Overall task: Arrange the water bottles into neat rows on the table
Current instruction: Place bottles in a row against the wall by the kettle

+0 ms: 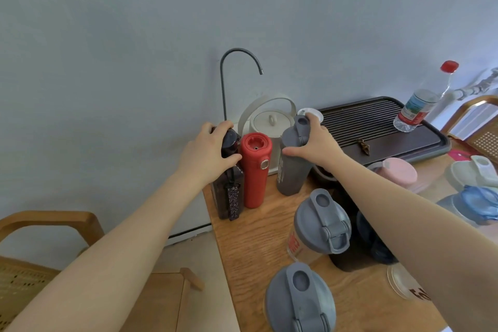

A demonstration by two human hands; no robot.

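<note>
Three bottles stand in a row at the far left corner of the wooden table (250,240). My left hand (206,155) grips the top of the dark translucent bottle (227,194), which has a patterned strap. Beside it stands a red bottle (254,170), untouched. My right hand (316,143) holds the upper part of the grey shaker bottle (289,170). Nearer to me stand two clear shakers with grey lids (322,226) (299,302). A dark bottle (372,237) is partly hidden under my right forearm.
A cream kettle (270,121) under a curved spout (241,62) sits behind the row. A dark slatted tray (377,127) holds a tilted clear plastic bottle with a red cap (420,102). Pink (396,172), white (477,172) and blue (477,203) lidded bottles crowd the right. Wooden chair (48,226) at left.
</note>
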